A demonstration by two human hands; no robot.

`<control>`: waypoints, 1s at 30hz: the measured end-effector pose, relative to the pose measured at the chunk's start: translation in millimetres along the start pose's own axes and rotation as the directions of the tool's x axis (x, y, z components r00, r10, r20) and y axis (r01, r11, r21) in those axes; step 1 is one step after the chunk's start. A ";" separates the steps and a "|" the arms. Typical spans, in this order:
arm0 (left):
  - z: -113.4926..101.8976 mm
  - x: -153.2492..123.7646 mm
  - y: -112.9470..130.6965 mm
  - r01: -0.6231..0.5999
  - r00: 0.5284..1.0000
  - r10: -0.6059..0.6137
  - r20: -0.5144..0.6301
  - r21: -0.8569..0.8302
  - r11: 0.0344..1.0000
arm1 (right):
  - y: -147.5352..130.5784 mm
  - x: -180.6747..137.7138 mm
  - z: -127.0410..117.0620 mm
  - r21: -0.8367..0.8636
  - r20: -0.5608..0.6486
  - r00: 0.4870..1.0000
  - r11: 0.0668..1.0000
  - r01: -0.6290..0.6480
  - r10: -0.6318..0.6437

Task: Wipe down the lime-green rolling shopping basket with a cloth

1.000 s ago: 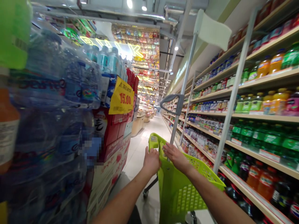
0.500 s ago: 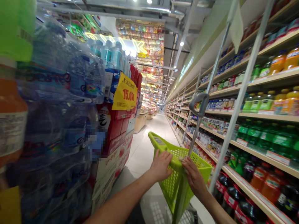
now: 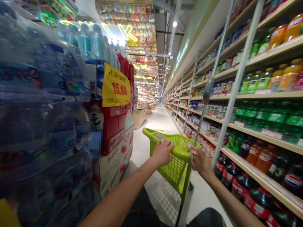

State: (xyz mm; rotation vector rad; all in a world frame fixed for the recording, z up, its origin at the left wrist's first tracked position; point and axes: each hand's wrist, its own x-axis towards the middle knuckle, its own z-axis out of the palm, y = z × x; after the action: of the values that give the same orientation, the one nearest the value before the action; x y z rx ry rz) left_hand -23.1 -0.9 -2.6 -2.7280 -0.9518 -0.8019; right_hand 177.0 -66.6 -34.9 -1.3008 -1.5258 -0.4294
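A lime green plastic shopping basket cart (image 3: 176,165) stands in the aisle in front of me, its grey handle pole (image 3: 208,91) rising to the upper right. My left hand (image 3: 162,153) is closed over the near rim of the basket. At the right corner of the rim, by the foot of the pole, my right hand (image 3: 200,159) is closed around the edge. The basket looks empty.
Shrink-wrapped packs of water bottles (image 3: 47,110) and red cartons with a yellow 15.00 price sign (image 3: 115,86) are stacked close on the left. Shelves of drink bottles (image 3: 260,123) run along the right. The tiled aisle floor (image 3: 161,121) stretches ahead.
The basket has swung upright and moved forward, its pole tilting right. My right hand slid from the basket's top to its right corner. My view has advanced along the aisle.
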 end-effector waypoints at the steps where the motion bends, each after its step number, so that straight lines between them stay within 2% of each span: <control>1: -0.5 1.6 -3.6 0.036 0.999 -0.036 0.013 0.002 0.999 | -3.1 -1.1 -0.3 -0.009 -0.006 1.000 1.000 -0.011 0.011; 4: 0.6 6.6 -12.0 0.170 0.984 -0.171 0.045 0.037 0.985 | -22.4 -3.1 1.1 -0.041 -0.015 1.000 0.999 0.027 -0.027; 6: 1.2 7.0 -13.4 0.186 0.980 -0.190 0.059 0.066 0.980 | -31.1 -2.9 0.0 -0.067 0.023 0.997 0.995 0.077 -0.075; 8: 0.3 4.7 -11.2 0.173 0.982 -0.179 0.065 0.087 0.981 | -28.1 -1.9 -5.3 -0.102 0.062 0.995 0.991 0.088 -0.082; 12: -2.7 -0.5 1.5 0.140 0.987 -0.147 0.060 0.106 0.985 | -7.9 1.3 -18.0 -0.168 0.062 0.997 0.985 -0.043 0.054; 14: -1.8 -0.4 10.2 0.140 0.988 -0.145 0.043 0.113 0.984 | -12.0 2.7 -16.0 -0.168 0.025 0.995 0.981 -0.094 0.100; 16: 0.5 1.1 17.4 0.138 0.989 -0.142 0.028 0.112 0.984 | -29.2 3.6 -6.5 -0.136 0.027 0.998 0.990 -0.047 0.051; 18: 2.8 2.6 20.3 0.119 0.992 -0.121 0.022 0.095 0.988 | -48.7 4.3 5.1 -0.100 0.087 0.995 0.993 0.065 -0.057; 20: 4.0 2.5 17.5 0.078 0.997 -0.079 0.016 0.065 0.995 | -57.0 5.6 10.4 -0.100 0.140 0.982 0.985 0.139 -0.124; 22: 4.0 0.5 10.9 0.063 0.998 -0.063 -0.010 0.038 0.997 | -48.6 7.9 5.1 -0.156 0.127 0.986 0.979 0.129 -0.109; 27: 4.9 -4.8 3.6 0.100 0.993 -0.102 -0.065 -0.040 0.994 | -9.4 15.6 -20.8 -0.280 0.054 0.998 0.960 -0.021 0.038; 30: 4.9 -1.1 10.4 0.107 0.989 -0.120 -0.088 -0.140 0.984 | -16.1 22.0 -8.4 -0.240 0.084 0.994 0.969 -0.053 0.075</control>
State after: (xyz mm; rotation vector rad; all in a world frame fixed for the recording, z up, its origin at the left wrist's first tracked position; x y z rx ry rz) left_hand -15.3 -8.2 -7.0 -2.7378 -1.0777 -1.0441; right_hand 169.5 -67.7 -7.3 -1.5705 -1.5390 -0.5293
